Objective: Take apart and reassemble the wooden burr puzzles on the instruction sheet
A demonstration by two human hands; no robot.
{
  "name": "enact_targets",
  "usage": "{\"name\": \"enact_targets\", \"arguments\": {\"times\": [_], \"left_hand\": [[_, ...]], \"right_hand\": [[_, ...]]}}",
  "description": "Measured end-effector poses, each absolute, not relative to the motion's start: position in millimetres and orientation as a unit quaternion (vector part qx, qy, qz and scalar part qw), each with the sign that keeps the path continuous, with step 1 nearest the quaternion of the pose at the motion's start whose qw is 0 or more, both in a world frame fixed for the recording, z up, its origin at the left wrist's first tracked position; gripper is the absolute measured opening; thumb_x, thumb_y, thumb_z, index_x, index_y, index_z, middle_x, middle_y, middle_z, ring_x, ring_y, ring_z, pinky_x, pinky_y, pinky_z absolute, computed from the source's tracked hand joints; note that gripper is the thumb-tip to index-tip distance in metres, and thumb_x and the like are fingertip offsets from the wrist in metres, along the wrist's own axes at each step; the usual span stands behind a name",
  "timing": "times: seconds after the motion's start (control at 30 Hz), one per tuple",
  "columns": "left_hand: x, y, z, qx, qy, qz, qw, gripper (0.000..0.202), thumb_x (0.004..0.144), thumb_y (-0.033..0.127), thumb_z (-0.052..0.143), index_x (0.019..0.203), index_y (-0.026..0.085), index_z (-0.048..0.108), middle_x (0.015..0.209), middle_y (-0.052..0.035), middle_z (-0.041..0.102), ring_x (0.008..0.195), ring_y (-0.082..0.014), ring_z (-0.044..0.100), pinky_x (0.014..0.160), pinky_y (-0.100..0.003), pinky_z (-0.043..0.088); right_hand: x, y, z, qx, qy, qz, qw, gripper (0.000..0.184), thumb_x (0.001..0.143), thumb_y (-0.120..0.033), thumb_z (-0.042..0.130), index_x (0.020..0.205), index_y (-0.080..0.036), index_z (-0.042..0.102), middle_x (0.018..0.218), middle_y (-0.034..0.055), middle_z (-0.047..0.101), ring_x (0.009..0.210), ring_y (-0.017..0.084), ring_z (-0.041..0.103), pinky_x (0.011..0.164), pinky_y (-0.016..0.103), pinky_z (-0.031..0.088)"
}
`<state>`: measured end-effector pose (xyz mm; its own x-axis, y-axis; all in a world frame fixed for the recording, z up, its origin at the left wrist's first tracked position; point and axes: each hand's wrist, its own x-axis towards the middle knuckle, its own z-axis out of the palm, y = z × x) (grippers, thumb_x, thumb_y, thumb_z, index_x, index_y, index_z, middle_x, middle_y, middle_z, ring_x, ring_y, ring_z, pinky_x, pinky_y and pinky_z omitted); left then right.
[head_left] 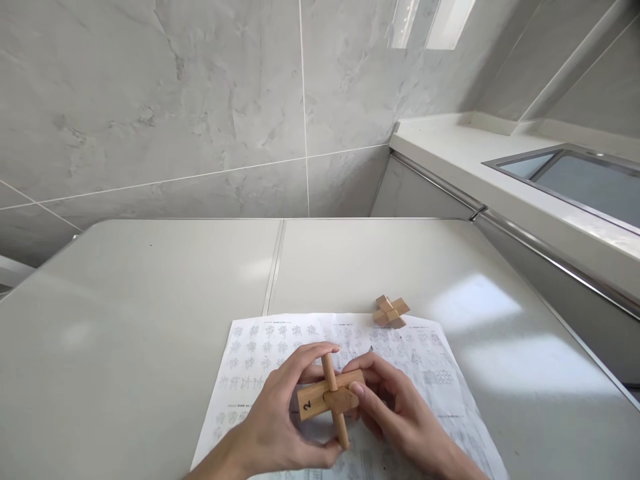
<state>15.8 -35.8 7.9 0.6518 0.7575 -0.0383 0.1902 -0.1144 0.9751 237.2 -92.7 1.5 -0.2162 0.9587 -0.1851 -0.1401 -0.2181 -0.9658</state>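
Note:
Between my hands is a wooden interlocking puzzle (pixel 314 398), made of a flat block marked "2", a round rod crossing it and another piece facing me. My left hand (pixel 270 420) grips the rod by its two ends, index finger at the top and thumb at the bottom. My right hand (pixel 395 407) pinches the puzzle's right side, thumb on the front piece and fingers behind. Those fingers partly hide the right end. Under both hands lies a large printed sheet (pixel 215 427) with small puzzle diagrams and text.
A second wooden cross-shaped puzzle (pixel 391 312) sits at the sheet's far edge. The pale folding table (pixel 150 300) has a seam across it. A grey marbled wall (pixel 200 100) rises behind, and a white counter (pixel 450 143) with a sink (pixel 575 177) stands to the right.

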Motion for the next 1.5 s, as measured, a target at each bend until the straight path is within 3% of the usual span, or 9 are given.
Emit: {"name": "enact_targets", "arguments": {"times": [0.1,0.3,0.5,0.67,0.83,1.03,1.2,1.37,1.5], "left_hand": [[17,-36,12,0.674,0.351,0.231,0.608,0.097,0.068,0.012,0.093,0.153,0.035,0.051,0.102,-0.0031,0.082,0.104,-0.0332,0.079,0.103,-0.050,0.061],[20,-35,15,0.675,0.345,0.269,0.594,0.092,0.071,0.018,0.094,0.150,0.033,0.050,0.105,-0.0042,0.082,0.101,-0.0318,0.080,0.090,-0.041,0.064],[21,-39,7,0.691,0.403,0.340,0.494,0.091,0.074,0.028,0.100,0.149,0.037,0.049,0.143,-0.0085,0.066,0.103,-0.0287,0.077,0.092,-0.041,0.063],[17,-42,-6,0.750,0.372,0.310,0.451,0.092,0.084,0.028,0.094,0.158,0.044,0.041,0.140,-0.0092,0.061,0.096,-0.0248,0.071,0.083,-0.039,0.064],[14,-39,-1,0.709,0.346,0.292,0.540,0.108,0.076,0.041,0.100,0.163,0.039,0.035,0.158,-0.0143,0.048,0.139,-0.0394,0.056,0.117,-0.055,0.050],[9,-37,0,0.621,0.345,0.247,0.659,0.135,0.065,0.057,0.104,0.169,0.040,0.021,0.167,-0.0178,0.040,0.152,-0.0455,0.043,0.123,-0.063,0.040],[13,-37,-3,0.593,0.307,0.219,0.712,0.117,0.071,0.050,0.098,0.166,0.032,0.033,0.159,-0.0193,0.049,0.136,-0.0429,0.061,0.113,-0.060,0.050],[19,-33,-2,0.625,0.262,0.243,0.694,0.091,0.071,0.038,0.094,0.150,0.027,0.049,0.132,-0.0140,0.067,0.109,-0.0339,0.073,0.098,-0.050,0.059],[20,-30,-3,0.631,0.249,0.250,0.691,0.086,0.069,0.037,0.095,0.144,0.026,0.054,0.121,-0.0105,0.069,0.094,-0.0274,0.074,0.088,-0.043,0.062]], "right_hand": [[238,-91,-3,-0.437,-0.428,0.666,0.428,0.043,0.108,-0.062,0.061,0.113,-0.020,0.065,0.074,-0.0019,0.067,0.050,0.009,0.048,0.050,0.023,0.036],[239,-93,-4,-0.436,-0.416,0.671,0.432,0.046,0.108,-0.065,0.059,0.127,-0.023,0.057,0.083,-0.0014,0.069,0.050,0.008,0.048,0.052,0.024,0.035],[232,-96,4,-0.473,-0.527,0.602,0.370,0.045,0.099,-0.066,0.070,0.096,-0.021,0.069,0.074,-0.0004,0.060,0.062,0.015,0.048,0.056,0.027,0.035],[223,-99,-5,-0.487,-0.621,0.502,0.354,0.035,0.113,-0.046,0.048,0.089,-0.023,0.058,0.076,-0.0008,0.058,0.064,0.016,0.049,0.060,0.028,0.037],[227,-102,-19,-0.499,-0.665,0.395,0.390,0.031,0.116,-0.033,0.042,0.086,-0.026,0.046,0.074,-0.0023,0.057,0.059,0.015,0.051,0.056,0.026,0.038],[229,-100,-19,-0.467,-0.715,0.340,0.394,0.020,0.116,-0.026,0.041,0.099,-0.027,0.051,0.083,-0.0012,0.066,0.063,0.015,0.059,0.058,0.023,0.044],[225,-102,-22,-0.440,-0.726,0.350,0.396,0.018,0.117,-0.026,0.040,0.101,-0.029,0.050,0.084,-0.0012,0.069,0.063,0.015,0.061,0.059,0.022,0.046],[226,-105,-28,-0.444,-0.725,0.355,0.390,0.019,0.117,-0.026,0.041,0.100,-0.029,0.050,0.078,-0.0029,0.071,0.059,0.014,0.063,0.058,0.021,0.044],[225,-106,-27,-0.442,-0.717,0.366,0.397,0.021,0.118,-0.029,0.042,0.100,-0.028,0.053,0.077,-0.0020,0.071,0.059,0.014,0.064,0.059,0.022,0.045]]}}
